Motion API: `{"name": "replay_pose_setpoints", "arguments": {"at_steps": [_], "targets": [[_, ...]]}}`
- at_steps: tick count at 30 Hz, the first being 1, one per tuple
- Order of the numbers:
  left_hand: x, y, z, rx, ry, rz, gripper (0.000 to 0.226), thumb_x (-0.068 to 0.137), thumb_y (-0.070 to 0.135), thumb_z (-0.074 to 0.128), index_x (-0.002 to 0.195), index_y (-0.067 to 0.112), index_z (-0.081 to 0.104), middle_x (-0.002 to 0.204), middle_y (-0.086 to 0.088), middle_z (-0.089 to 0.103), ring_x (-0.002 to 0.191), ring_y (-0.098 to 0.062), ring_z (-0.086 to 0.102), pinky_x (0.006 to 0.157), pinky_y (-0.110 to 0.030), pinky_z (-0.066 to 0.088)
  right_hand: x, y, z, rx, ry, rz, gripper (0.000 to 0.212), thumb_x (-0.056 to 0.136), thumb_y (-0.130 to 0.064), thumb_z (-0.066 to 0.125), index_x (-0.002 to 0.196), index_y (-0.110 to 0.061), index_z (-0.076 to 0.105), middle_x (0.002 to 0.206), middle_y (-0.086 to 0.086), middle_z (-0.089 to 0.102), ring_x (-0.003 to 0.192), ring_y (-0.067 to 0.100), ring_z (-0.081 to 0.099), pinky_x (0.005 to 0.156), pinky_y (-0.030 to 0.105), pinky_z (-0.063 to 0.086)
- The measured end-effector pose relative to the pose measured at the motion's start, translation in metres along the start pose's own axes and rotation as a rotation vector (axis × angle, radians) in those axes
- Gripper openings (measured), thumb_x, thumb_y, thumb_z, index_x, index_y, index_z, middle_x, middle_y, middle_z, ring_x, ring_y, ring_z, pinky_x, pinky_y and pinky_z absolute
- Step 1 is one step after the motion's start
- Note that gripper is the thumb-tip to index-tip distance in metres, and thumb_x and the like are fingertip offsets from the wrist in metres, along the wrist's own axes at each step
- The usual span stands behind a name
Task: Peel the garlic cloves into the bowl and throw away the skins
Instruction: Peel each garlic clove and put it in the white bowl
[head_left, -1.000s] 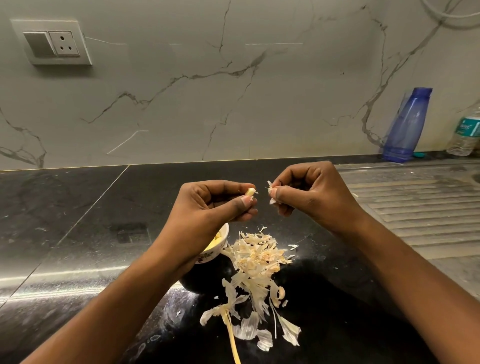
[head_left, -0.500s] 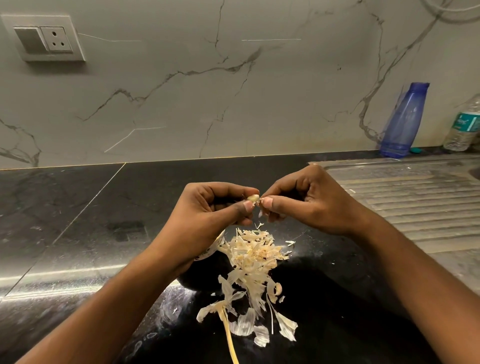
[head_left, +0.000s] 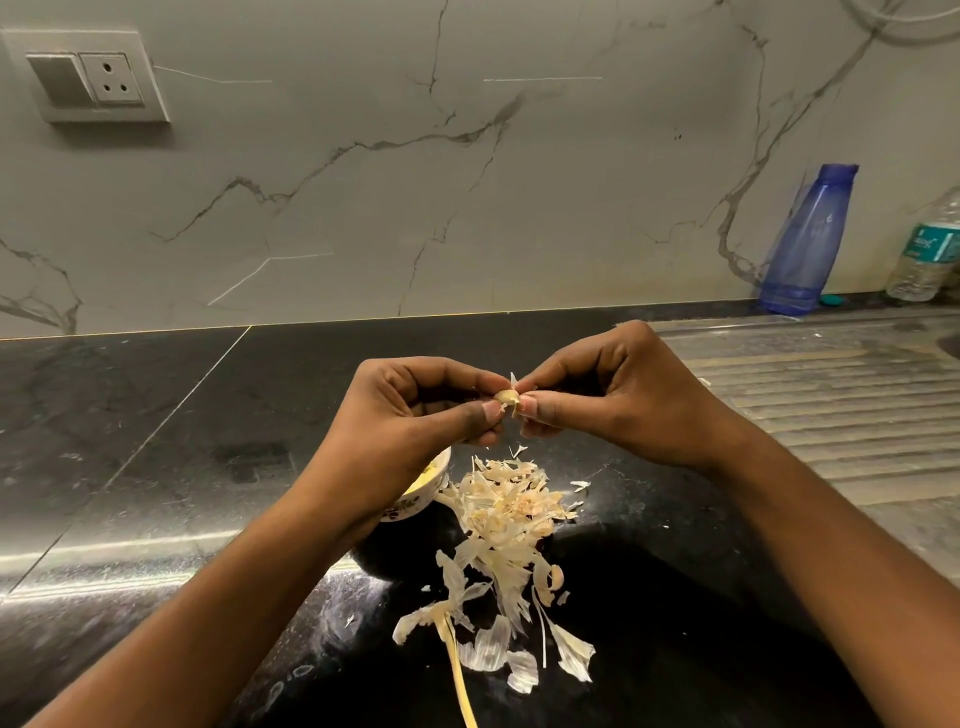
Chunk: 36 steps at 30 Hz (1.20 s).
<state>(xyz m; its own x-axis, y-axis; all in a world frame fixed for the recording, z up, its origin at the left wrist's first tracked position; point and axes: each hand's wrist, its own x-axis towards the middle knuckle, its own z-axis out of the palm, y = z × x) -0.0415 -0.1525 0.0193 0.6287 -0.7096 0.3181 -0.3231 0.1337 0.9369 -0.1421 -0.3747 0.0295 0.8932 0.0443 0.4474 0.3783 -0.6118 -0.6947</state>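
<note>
A small garlic clove (head_left: 507, 398) is held in the air above the counter between both hands. My left hand (head_left: 410, 431) pinches it between thumb and forefinger. My right hand (head_left: 613, 395) pinches the clove's right end, where a sliver of skin sticks up. Below lies a heap of pale garlic skins (head_left: 506, 509), with more skins and a dry stalk (head_left: 460, 670) trailing toward me. A small white bowl (head_left: 423, 496) with yellowish peeled cloves inside sits under my left wrist, mostly hidden.
The black stone counter (head_left: 156, 467) runs left to a marble wall with a socket plate (head_left: 88, 78). A ribbed steel draining board (head_left: 831, 415) lies to the right. A blue bottle (head_left: 805, 244) and a clear water bottle (head_left: 927, 254) stand at the back right.
One second ago my hands were apart, the right holding a torn-off bit of skin. They have come together, and both now pinch the clove.
</note>
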Motion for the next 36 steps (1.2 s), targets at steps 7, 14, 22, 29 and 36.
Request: {"name": "replay_pose_setpoints", "arguments": {"at_steps": [7,14,22,29,36], "targets": [[-0.001,0.003,-0.001,0.014,0.007,0.058,0.028,0.078,0.015,0.075,0.104,0.007,0.079,0.100,-0.007,0.082,0.091,-0.026,0.079,0.079,-0.026,0.063,0.001,-0.002,0.004,0.236,0.008,0.111,0.023,0.089,-0.009,0.077,0.109,0.003,0.078,0.096,0.014,0.081,0.083,0.033,0.080,0.074,0.037,0.067],[0.000,0.003,-0.001,0.008,0.022,0.084,0.028,0.079,0.014,0.075,0.105,0.006,0.079,0.099,-0.008,0.082,0.089,-0.025,0.079,0.079,-0.025,0.063,0.002,-0.002,0.011,0.355,0.069,0.193,0.012,0.092,-0.002,0.073,0.102,0.004,0.078,0.088,0.020,0.079,0.074,0.030,0.078,0.068,0.033,0.066],[0.000,0.003,-0.002,-0.132,0.032,0.031,0.029,0.080,0.009,0.073,0.108,0.001,0.076,0.100,-0.016,0.080,0.086,-0.027,0.079,0.077,-0.025,0.063,0.003,-0.005,0.014,0.429,0.101,0.207,0.022,0.086,-0.011,0.075,0.102,0.005,0.078,0.086,0.021,0.078,0.071,0.030,0.078,0.065,0.034,0.066],[0.000,0.001,-0.001,-0.051,0.021,0.027,0.033,0.081,0.017,0.074,0.110,0.004,0.076,0.102,-0.011,0.081,0.092,-0.029,0.079,0.081,-0.028,0.064,0.005,-0.005,0.016,0.335,0.128,0.236,0.012,0.093,-0.004,0.073,0.101,0.004,0.077,0.084,0.019,0.078,0.070,0.029,0.077,0.064,0.032,0.065],[-0.001,0.000,0.001,0.019,0.004,0.036,0.030,0.082,0.021,0.075,0.108,0.008,0.078,0.098,-0.007,0.081,0.089,-0.026,0.079,0.077,-0.028,0.064,0.003,-0.007,0.015,0.278,0.097,0.225,0.009,0.095,-0.003,0.072,0.101,0.002,0.077,0.085,0.017,0.079,0.070,0.028,0.077,0.066,0.032,0.065]]}}
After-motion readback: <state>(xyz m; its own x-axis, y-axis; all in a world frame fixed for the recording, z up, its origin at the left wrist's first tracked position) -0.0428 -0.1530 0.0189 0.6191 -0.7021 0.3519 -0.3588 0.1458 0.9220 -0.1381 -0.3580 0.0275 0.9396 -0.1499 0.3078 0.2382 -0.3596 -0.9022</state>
